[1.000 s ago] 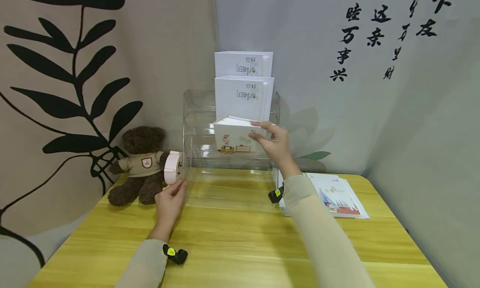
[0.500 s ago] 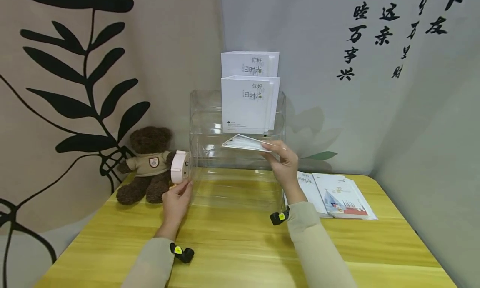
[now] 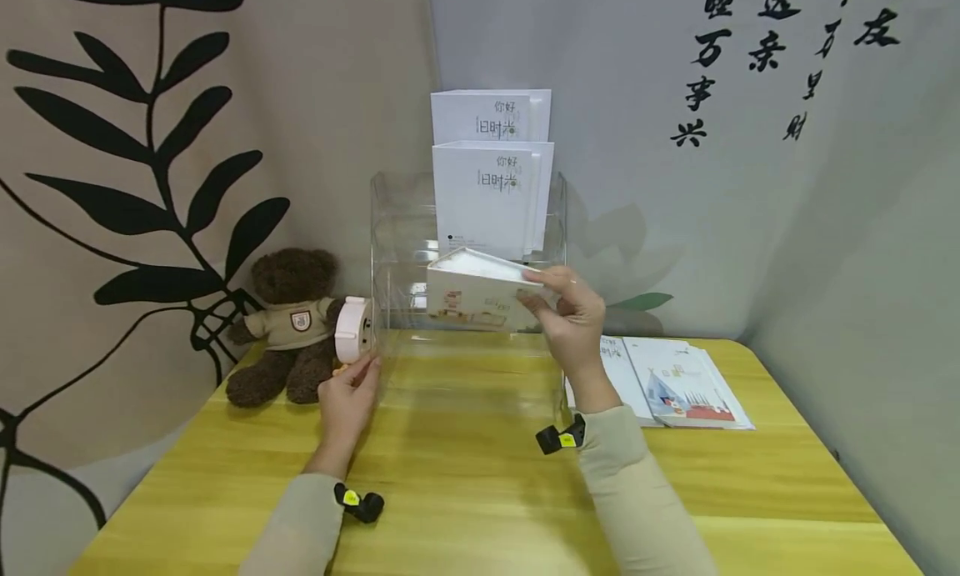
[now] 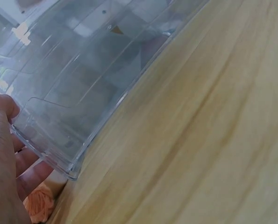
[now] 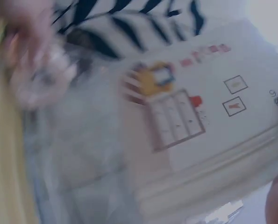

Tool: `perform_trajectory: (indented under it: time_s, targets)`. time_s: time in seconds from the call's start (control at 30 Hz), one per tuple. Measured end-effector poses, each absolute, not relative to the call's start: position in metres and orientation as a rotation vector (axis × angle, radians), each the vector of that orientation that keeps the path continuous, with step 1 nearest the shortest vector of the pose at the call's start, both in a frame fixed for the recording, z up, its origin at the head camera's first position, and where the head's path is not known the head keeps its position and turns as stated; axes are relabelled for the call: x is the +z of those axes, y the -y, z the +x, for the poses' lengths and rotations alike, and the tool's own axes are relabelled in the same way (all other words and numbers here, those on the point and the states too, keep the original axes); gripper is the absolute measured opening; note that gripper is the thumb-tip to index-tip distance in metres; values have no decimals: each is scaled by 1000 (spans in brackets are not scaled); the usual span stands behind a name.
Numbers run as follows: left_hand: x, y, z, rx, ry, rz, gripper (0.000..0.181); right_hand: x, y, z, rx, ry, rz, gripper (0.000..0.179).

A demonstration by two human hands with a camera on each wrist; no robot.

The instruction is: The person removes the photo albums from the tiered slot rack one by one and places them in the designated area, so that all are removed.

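In the head view, my right hand (image 3: 576, 322) holds an illustrated white book (image 3: 468, 297) by its right edge, thumb on the cover. The book is tilted in front of a clear tiered rack (image 3: 393, 205), its top edge wedge-shaped and white. Its cover, with small drawings, fills much of the blurred right wrist view. My left hand (image 3: 348, 401) grips the rack's front left side; in the left wrist view its thumb and fingers lie on either side of the clear wall (image 4: 59, 93). Two stacks of white books, front (image 3: 483, 197) and rear (image 3: 480, 116), stand in the upper tiers.
A brown teddy bear (image 3: 296, 318) sits on the wooden table (image 3: 465, 493) left of the rack. Between bear and rack is a pink round clock-like object (image 3: 352, 330). More books (image 3: 682, 384) lie flat at right. Walls close in behind and at right.
The book in my right hand lowers slightly, tips until its top edge shows, then tilts back so its cover faces me. My left hand stays on the rack. The head view shifts a little.
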State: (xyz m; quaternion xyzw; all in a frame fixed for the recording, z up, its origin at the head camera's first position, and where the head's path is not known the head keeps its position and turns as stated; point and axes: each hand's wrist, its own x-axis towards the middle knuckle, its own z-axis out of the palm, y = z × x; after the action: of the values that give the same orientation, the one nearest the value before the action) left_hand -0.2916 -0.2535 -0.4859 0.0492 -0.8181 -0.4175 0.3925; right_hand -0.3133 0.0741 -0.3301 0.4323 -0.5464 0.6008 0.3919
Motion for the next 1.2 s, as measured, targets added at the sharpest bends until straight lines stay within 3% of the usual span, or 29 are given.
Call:
perform_trajectory:
  time_s: [0.33,0.8,1.2]
  targets:
    - [-482,255,-288,-1077,2081,102,27,-314,-80,-267,1930,1524,793,26]
    - [-484,257,-279,-1089,2071,105,25,-358,-83,-237,2242,1836,611,30]
    - [-482,257,-276,-1156,2063,105,22,-411,-51,-226,2328,2076,536,32]
